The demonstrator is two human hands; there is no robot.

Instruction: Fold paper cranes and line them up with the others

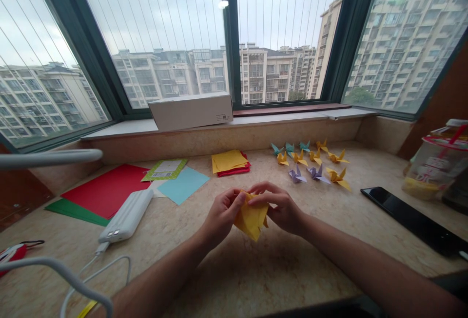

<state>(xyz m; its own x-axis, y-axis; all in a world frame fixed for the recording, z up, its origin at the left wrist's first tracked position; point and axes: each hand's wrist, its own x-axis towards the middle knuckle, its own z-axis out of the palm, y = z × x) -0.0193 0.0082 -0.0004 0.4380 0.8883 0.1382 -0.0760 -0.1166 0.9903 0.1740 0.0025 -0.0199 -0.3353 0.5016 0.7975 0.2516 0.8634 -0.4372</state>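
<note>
A partly folded piece of yellow paper [251, 219] hangs between both hands, a little above the marble counter [256, 269]. My left hand [220, 215] pinches its upper left edge with thumb and fingers closed. Over its top right corner, my right hand [281, 208] has its fingers curled and gripping. Behind the hands lie several finished paper cranes [310, 159] in yellow, teal and purple. A small stack of yellow and red square sheets [230, 162] sits further left.
Big red [106, 190], green and light blue [183, 184] sheets lie at the left beside a white power bank [127, 215] with a cable. A white box [190, 110] rests on the window sill. A black phone [413, 220] and a plastic cup [433, 167] stand at the right.
</note>
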